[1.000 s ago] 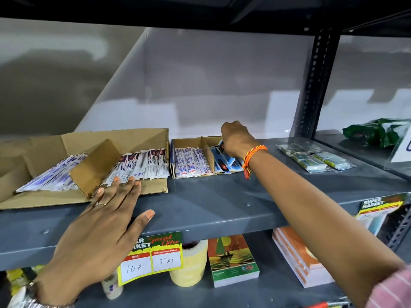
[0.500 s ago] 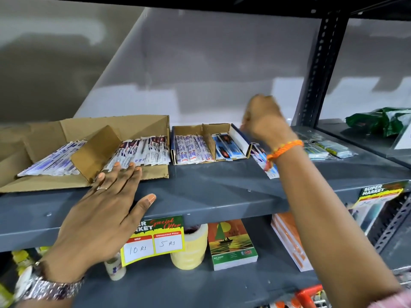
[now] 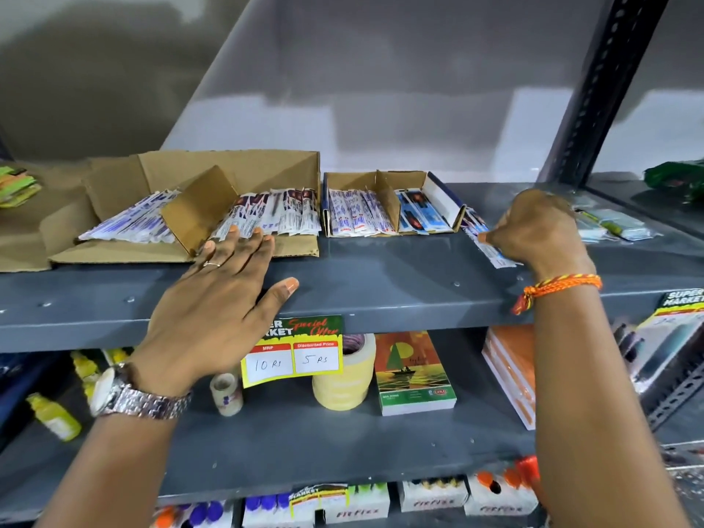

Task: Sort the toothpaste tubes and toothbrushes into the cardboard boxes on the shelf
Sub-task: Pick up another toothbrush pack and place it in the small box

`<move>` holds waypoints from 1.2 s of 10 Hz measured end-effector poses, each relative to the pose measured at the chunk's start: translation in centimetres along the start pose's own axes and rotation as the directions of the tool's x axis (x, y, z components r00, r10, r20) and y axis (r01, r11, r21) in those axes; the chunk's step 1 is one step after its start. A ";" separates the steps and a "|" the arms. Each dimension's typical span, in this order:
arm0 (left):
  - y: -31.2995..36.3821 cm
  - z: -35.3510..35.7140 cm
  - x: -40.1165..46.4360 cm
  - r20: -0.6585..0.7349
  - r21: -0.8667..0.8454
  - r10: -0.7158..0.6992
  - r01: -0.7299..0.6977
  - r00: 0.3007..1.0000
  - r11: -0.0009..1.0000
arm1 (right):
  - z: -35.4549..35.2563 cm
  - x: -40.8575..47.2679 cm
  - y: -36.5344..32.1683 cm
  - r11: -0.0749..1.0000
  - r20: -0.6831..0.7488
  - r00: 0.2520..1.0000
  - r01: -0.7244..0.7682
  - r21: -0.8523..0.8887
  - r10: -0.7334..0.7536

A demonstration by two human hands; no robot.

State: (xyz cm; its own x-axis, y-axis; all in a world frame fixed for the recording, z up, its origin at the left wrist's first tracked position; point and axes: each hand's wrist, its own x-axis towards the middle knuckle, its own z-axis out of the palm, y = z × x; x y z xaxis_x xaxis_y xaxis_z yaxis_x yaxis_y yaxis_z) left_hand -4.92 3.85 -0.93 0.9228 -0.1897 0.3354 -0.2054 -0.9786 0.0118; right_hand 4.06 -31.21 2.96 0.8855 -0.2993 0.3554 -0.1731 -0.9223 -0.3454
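A large flat cardboard box (image 3: 228,167) on the grey shelf (image 3: 381,283) holds two rows of packaged toothbrushes (image 3: 282,215), split by a cardboard divider. A smaller cardboard box (image 3: 438,184) to its right holds white packets (image 3: 354,217) on one side and blue packets (image 3: 417,213) on the other. My left hand (image 3: 224,291) lies flat and open at the large box's front edge, fingertips on the packs. My right hand (image 3: 537,226) is closed on a blue-and-white packet (image 3: 491,249) lying on the shelf just right of the small box.
More clear-wrapped packets (image 3: 613,224) lie on the shelf right of my hand, beside a dark upright post (image 3: 594,89). A price tag (image 3: 293,352) hangs from the shelf lip. Tape rolls, notebooks and bottles fill the lower shelves.
My right hand left the small box's blue side, swung right and came down onto the packet beside the box. The left hand stayed flat on the large box's edge.
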 end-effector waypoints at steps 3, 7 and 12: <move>-0.2 0.3 -0.1 0.003 -0.003 0.002 -0.002 1.000 1.000 | -0.6 -1.3 -0.5 0.996 -0.034 0.999 -0.028 0.082 0.031; -0.1 0.1 -0.2 -0.011 0.007 0.009 -0.009 1.000 1.000 | -0.3 -1.4 -0.8 0.992 -0.078 0.994 -0.071 0.104 0.079; -0.1 0.1 -0.3 -0.015 0.001 0.014 -0.014 1.000 1.000 | 0.5 -1.3 -1.4 0.983 -0.137 0.976 -0.156 0.098 0.169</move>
State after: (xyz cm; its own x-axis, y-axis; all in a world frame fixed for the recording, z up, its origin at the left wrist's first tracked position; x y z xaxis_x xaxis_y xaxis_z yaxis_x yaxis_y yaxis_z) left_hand -5.12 4.00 -1.08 0.9148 -0.2018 0.3498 -0.2176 -0.9760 0.0059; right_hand 3.41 -29.39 2.56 0.7758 -0.4814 0.4079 -0.2665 -0.8359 -0.4798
